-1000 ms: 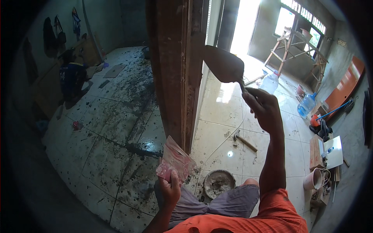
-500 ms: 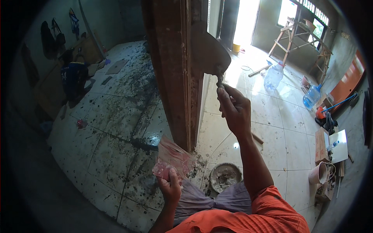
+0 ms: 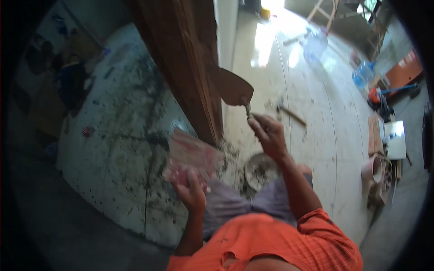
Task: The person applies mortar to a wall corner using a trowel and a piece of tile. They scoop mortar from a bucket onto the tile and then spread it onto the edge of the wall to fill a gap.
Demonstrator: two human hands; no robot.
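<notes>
My right hand [image 3: 270,135] is closed around the handle of a trowel [image 3: 233,86], whose dark blade lies against the edge of the upright wooden door frame [image 3: 190,67], while my left hand [image 3: 192,192] grips a flat reddish board [image 3: 192,156] held level below it. Between my knees on the tiled floor [image 3: 316,135] sits a round mortar pan [image 3: 260,170], and a hammer [image 3: 289,113] lies further out on the tiles

A hammer [image 3: 290,114] lies on pale tiles near two water jugs [image 3: 315,44], perhaps empty.
</notes>
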